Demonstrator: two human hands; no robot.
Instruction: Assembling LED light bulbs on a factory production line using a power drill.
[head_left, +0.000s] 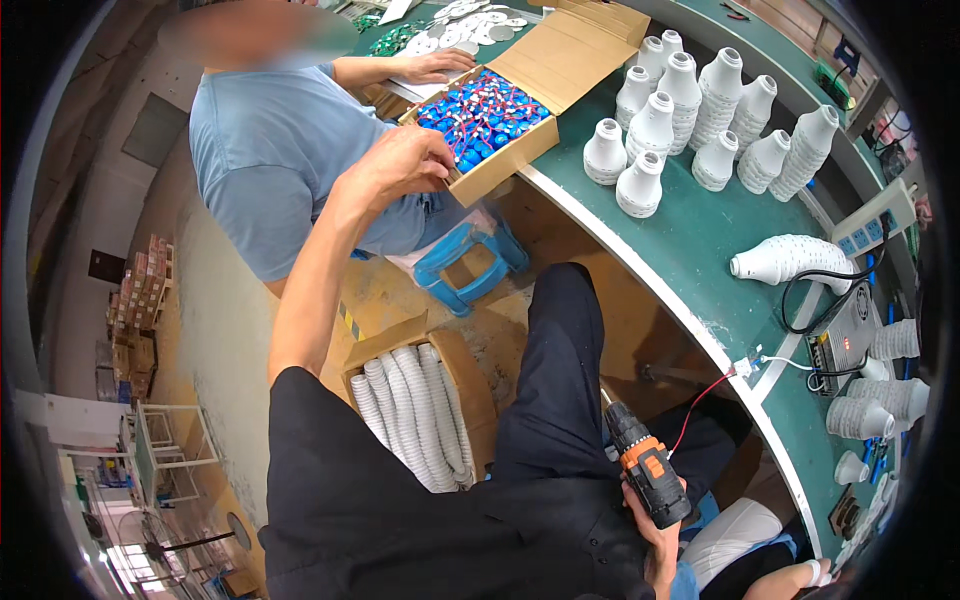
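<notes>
My left hand (405, 162) is stretched out to an open cardboard box (505, 160), its fingers closed on the box's near left corner. Blue cylindrical cells with red and white wires (485, 115) fill the box, which sits at the table's edge. Low in front of my body, my right hand (655, 532) is wrapped round an orange and black cordless drill (645, 462). The drill's bit points up and left. A thin red wire (700, 402) runs from a small white connector (742, 367) at the table edge down to beside the drill.
White bulb housings (650, 128) stand in stacks on the green table (690, 255). A co-worker (260, 150) rests a hand behind the box. A carton of white stacked parts (470, 385) and a blue stool (465, 265) are on the floor. Another person's arm (785, 580) shows lower right.
</notes>
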